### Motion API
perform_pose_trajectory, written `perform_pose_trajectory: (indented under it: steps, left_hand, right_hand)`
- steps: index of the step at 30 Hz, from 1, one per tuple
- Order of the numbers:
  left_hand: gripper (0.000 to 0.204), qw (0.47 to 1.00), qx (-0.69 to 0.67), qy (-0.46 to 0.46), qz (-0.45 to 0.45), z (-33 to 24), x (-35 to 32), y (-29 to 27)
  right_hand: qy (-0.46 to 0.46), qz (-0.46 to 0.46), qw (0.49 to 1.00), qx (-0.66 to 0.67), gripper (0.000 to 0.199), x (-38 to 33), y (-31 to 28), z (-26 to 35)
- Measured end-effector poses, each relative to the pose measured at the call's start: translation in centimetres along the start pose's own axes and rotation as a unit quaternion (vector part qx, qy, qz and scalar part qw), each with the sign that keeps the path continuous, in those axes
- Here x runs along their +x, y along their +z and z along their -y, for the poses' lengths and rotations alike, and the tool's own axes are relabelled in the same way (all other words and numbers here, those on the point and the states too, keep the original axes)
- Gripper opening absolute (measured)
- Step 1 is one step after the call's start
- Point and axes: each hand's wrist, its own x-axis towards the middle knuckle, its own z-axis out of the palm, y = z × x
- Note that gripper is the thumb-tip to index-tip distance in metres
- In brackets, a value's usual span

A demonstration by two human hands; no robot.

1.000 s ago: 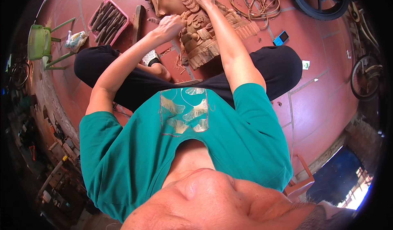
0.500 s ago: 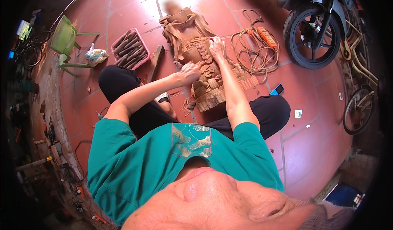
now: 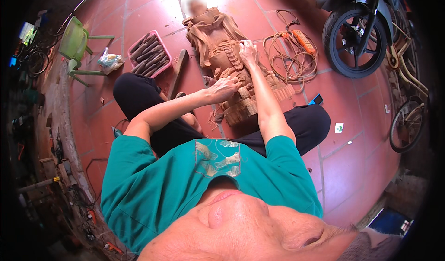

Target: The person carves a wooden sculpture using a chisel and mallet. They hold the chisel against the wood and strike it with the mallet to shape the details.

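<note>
A carved brown wooden statue [image 3: 214, 36] lies on its back on the floor in front of my crossed legs, its head end away from me. My left hand [image 3: 223, 89] rests on the carved relief of its lower half, fingers bent and pressed together. Whatever those fingers hold, if anything, is too small to make out. Farther up, my right hand [image 3: 248, 53] is closed against the statue's right side, beside a row of overlapping carved scales. Its fingertips are hidden. Wood scraps [image 3: 215, 116] lie by the statue's near end.
A pink basket [image 3: 168, 56] of brown-handled tools stands left of the statue, with a long wooden bar [image 3: 178, 73] beside it. Farther left are a plastic bag [image 3: 110, 61] and green chair [image 3: 74, 40]. Rightward lie an orange power strip [image 3: 304, 43], blue phone [image 3: 316, 100] and motorbike wheel [image 3: 354, 40].
My left hand has turned from a tighter fist to a flatter shape, its fingers now reaching rightward over the carving. My right hand stays at about the same spot on the statue.
</note>
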Motion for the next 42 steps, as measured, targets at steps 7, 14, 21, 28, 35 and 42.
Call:
perform_pose_trajectory:
  steps: [7,14,21,28,35,42]
  left_hand:
    - [0.039,0.995,0.056,-0.069,0.038,1.6,-0.8,-0.2]
    - [0.016,0.997,0.014,-0.082,0.006,1.7,-0.2,-2.3]
    - [0.013,0.994,0.023,-0.096,0.043,3.0,-0.7,-0.3]
    - [0.009,0.99,0.044,-0.116,0.066,2.8,0.3,-2.1]
    - [0.014,0.999,-0.02,-0.046,-0.006,1.1,-0.3,-0.1]
    - [0.01,0.981,0.072,-0.151,0.098,2.5,-0.1,-2.5]
  right_hand:
    - [-0.015,-0.011,1.0,0.008,0.021,0.0,0.3,-0.7]
    - [-0.052,-0.045,0.998,0.004,0.019,0.3,2.0,-1.0]
    - [-0.014,-0.01,1.0,0.023,0.023,0.2,1.4,-0.5]
    - [-0.046,-0.016,0.998,-0.03,0.027,0.8,1.5,-3.0]
    - [0.058,-0.006,0.994,-0.088,0.03,0.1,1.9,0.4]
    - [0.011,0.005,1.0,0.025,0.028,0.2,2.9,-2.1]
